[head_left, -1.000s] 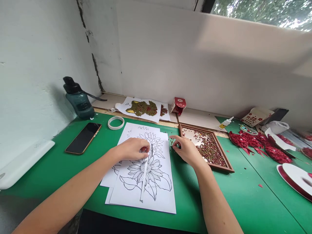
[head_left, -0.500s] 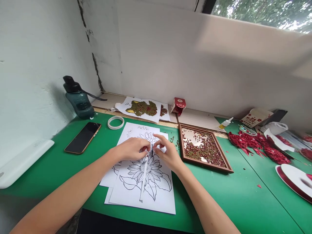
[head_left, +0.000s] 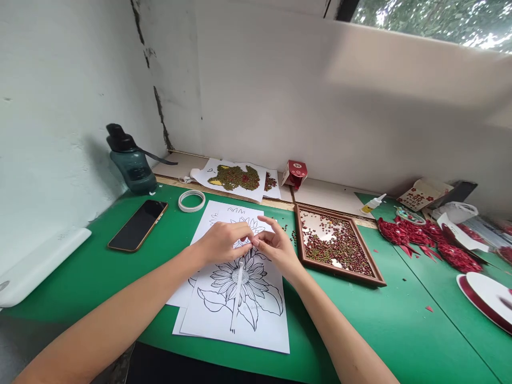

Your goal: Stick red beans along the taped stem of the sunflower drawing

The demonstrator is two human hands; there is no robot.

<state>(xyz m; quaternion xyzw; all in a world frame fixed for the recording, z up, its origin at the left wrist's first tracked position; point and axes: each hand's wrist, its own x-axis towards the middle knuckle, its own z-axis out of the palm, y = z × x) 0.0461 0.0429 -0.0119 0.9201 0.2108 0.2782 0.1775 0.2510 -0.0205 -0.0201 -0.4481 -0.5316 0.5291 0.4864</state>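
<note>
My left hand (head_left: 224,242) and my right hand (head_left: 280,252) meet over the upper part of a paper with a sunflower line drawing (head_left: 256,314). Thumb and forefinger of each hand are pinched, and the fingertips touch or nearly touch. Whatever lies between them is too small or hidden to make out. The other right-hand fingers are partly raised. Just below the fingertips, a narrow white strip (head_left: 239,285) lies along the drawing, from the flower down to the stem. Further sheets lie under this paper.
To the right is a brown-framed tray (head_left: 340,281) of red and green beans, with loose beans beside it. A tape roll (head_left: 191,201), phone (head_left: 138,226) and bottle (head_left: 134,168) are on the left. A bean picture (head_left: 236,178), glue bottle (head_left: 373,204) and red ornaments (head_left: 408,233) stand further back.
My two hands have come closer together, and their fingertips now meet. The gap between them has closed. The view has shifted slightly.
</note>
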